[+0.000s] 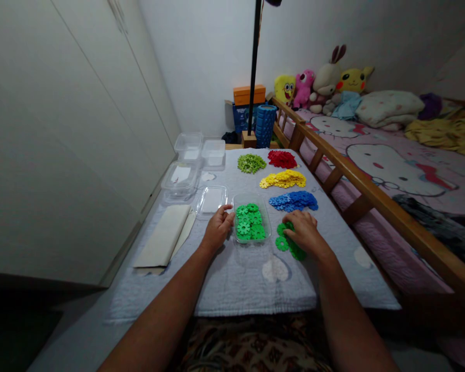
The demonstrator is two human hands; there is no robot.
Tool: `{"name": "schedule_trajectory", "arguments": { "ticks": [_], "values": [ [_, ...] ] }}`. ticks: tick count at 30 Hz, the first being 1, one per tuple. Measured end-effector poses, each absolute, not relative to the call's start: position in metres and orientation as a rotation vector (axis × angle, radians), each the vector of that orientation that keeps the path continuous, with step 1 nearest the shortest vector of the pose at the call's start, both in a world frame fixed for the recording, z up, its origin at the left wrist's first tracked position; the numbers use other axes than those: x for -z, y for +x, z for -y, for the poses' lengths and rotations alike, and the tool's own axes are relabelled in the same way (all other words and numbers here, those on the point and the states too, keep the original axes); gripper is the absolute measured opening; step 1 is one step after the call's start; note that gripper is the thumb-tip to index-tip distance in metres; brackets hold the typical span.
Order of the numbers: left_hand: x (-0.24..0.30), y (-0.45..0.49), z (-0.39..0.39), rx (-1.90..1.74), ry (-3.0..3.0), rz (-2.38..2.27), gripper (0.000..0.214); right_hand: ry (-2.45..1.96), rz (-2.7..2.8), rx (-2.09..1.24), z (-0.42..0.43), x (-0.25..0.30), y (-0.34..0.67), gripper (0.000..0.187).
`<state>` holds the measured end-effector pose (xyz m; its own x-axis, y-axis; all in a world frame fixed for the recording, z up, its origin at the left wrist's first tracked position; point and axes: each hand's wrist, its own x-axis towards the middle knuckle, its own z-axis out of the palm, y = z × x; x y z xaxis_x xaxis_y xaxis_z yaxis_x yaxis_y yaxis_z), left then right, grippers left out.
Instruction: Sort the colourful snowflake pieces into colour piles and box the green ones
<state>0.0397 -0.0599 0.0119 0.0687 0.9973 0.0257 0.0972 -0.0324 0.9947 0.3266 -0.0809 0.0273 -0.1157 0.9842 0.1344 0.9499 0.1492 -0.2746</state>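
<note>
A clear plastic container (pixel 269 227) stands near the middle of the table, holding several green snowflake-shaped building discs (pixel 251 222). My left hand (pixel 218 227) is at its left wall, fingers bent and thumb and index finger against the rim. To the container's right lies a small heap of green discs (pixel 282 243) on the cloth. My right hand (pixel 303 227) reaches over this heap with its fingers curled onto the discs; its palm side is hidden. Just left of the container is a clear lid (pixel 212 200) with a white label.
Behind the green heap lie piles of blue discs (pixel 293 201), yellow discs (pixel 282 179), red discs (pixel 282 158) and light green discs (pixel 251 163). Clear containers (pixel 181 178) stand at the back left, before them a folded beige sheet (pixel 165 235). A wooden bed rail (pixel 344 178) borders the right side.
</note>
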Motion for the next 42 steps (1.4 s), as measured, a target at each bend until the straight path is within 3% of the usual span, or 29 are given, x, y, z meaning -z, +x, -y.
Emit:
{"name": "schedule_trajectory", "arguments": {
  "ticks": [10,16,23,34,38,42],
  "values": [
    [-0.011,0.039,0.059,-1.130,1.347,-1.216,0.050,-1.767,2.092,-0.334,0.077,-0.041,0.329,0.010],
    [-0.009,0.038,0.058,-1.132,1.356,-1.218,0.049,-1.604,2.055,-0.594,0.076,-0.066,0.333,0.007],
    [-0.008,0.038,0.058,-1.134,1.377,-1.213,0.048,-1.431,1.884,-0.771,0.067,-0.093,0.302,0.016],
    [-0.009,0.039,0.059,-1.136,1.347,-1.224,0.050,-1.535,1.962,-0.573,0.033,-0.077,0.230,0.015],
    [-0.010,0.039,0.060,-1.137,1.354,-1.226,0.050,-1.559,1.896,-0.461,0.029,-0.072,0.240,0.024],
    [-0.010,0.039,0.059,-1.128,1.373,-1.220,0.049,-1.667,1.855,-0.381,0.033,-0.069,0.278,0.021]
  ]
}}
